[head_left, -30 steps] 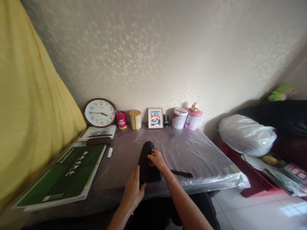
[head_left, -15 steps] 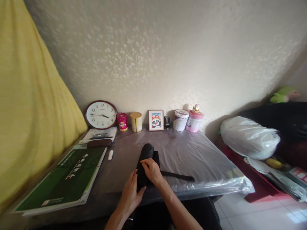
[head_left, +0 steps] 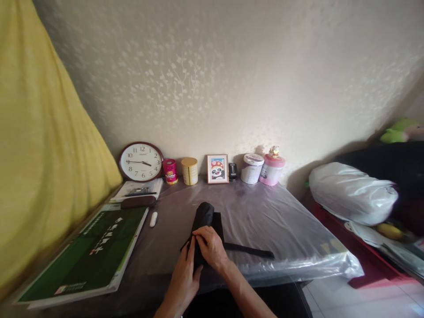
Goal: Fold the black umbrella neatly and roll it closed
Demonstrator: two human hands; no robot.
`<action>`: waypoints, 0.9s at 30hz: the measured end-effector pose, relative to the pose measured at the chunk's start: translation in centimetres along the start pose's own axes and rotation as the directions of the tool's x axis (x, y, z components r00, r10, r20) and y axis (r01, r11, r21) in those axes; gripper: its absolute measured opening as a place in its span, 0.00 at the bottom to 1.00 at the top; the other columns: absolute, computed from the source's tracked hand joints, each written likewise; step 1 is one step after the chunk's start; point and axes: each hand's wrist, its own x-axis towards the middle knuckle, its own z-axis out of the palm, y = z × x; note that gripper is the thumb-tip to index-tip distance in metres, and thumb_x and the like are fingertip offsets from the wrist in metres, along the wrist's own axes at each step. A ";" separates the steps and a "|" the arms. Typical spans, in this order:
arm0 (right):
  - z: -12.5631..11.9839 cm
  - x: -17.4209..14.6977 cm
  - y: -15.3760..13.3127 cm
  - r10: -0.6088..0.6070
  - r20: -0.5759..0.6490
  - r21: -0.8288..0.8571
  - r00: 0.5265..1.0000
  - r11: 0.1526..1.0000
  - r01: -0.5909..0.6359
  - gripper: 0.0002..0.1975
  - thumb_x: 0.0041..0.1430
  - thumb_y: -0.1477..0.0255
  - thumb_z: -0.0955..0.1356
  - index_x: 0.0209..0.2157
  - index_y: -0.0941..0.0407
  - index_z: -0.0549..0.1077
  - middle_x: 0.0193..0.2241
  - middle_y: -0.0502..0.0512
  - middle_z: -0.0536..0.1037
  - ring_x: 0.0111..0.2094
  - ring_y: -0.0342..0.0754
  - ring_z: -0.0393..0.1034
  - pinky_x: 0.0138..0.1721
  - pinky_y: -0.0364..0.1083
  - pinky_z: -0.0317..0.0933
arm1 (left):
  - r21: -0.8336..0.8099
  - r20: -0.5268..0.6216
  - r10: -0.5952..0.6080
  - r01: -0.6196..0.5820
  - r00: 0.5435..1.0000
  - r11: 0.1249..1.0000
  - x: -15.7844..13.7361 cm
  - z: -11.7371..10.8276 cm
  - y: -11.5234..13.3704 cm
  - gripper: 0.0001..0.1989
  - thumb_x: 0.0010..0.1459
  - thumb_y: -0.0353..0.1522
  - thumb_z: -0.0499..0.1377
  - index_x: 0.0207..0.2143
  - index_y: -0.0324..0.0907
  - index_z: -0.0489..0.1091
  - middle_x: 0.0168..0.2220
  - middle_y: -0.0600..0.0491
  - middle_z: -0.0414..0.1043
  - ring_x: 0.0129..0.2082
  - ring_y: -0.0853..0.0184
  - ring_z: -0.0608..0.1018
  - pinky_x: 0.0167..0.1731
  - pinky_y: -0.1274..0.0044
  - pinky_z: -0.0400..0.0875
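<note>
A black rolled cloth bundle (head_left: 204, 215), round at its far end, lies lengthwise near the front of the table. From it a flat black piece (head_left: 217, 223) shows on the right, and a long black strap (head_left: 251, 251) stretches out over the table. My left hand (head_left: 187, 265) holds the bundle's near left side, with fingers pressed on its upper surface. On top, my right hand (head_left: 210, 247) pinches the cloth, its fingertips meeting those of the left. The near end of the bundle is hidden by my hands.
A green book (head_left: 89, 251), a brown case (head_left: 138, 202) and a small white object (head_left: 153, 219) lie on the left. Along the wall stand a clock (head_left: 141, 162), several canisters (head_left: 190, 172) and a framed panda picture (head_left: 217, 169). Plastic film covers the table (head_left: 265, 212).
My left hand has moved up along the bundle, bringing its fingers to the right hand's fingertips. A thin dark edge now sticks out left of the bundle. The view has shifted slightly.
</note>
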 end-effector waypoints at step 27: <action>-2.5 5.7 9.8 0.471 -0.166 -0.065 0.866 0.871 -0.486 0.16 0.59 0.72 0.59 0.45 0.59 0.71 0.44 0.62 0.74 0.47 0.51 0.68 0.49 0.51 0.58 | -0.041 0.037 -0.069 0.070 0.997 0.997 -0.3 -0.7 0.6 0.32 0.56 0.30 0.46 0.62 0.43 0.36 0.59 0.43 0.52 0.58 0.58 0.61 0.55 0.61 0.59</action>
